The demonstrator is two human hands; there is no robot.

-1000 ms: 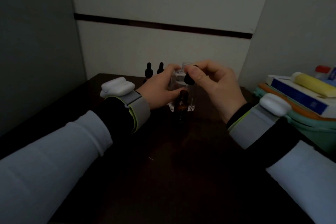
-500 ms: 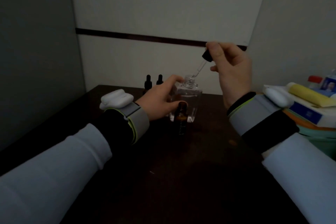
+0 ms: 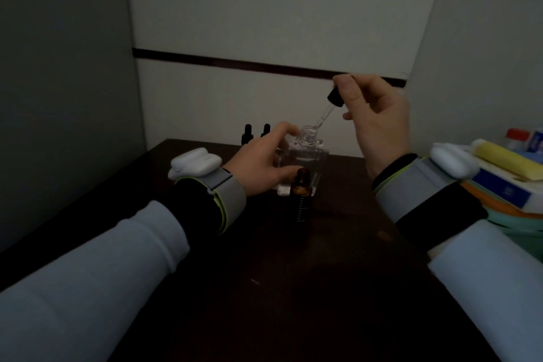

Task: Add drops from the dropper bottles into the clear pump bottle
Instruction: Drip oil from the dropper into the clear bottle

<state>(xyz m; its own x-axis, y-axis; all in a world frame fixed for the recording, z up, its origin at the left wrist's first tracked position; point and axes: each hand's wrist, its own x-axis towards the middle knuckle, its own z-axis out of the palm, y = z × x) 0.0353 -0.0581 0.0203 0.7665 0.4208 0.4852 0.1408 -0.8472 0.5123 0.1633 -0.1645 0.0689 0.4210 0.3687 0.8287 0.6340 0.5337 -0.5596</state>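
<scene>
Glass, likely slick and fragile: the clear pump bottle (image 3: 304, 160) stands mid-table, the left hand (image 3: 261, 161) gripping its nine o'clock side. At one o'clock the right hand (image 3: 377, 120) pinches the dropper (image 3: 327, 110) by its black cap, the sensible hold, tip at the neck.

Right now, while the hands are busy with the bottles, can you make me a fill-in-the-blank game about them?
The right hand pinches the dropper by its ____ top.
The left hand holds the clear bottle, which stands on the dark ____.
The amber bottle in front stands ____, with no cap on.
____ capped dropper bottles wait by the back wall.
Missing words: black, table, open, two.
</scene>
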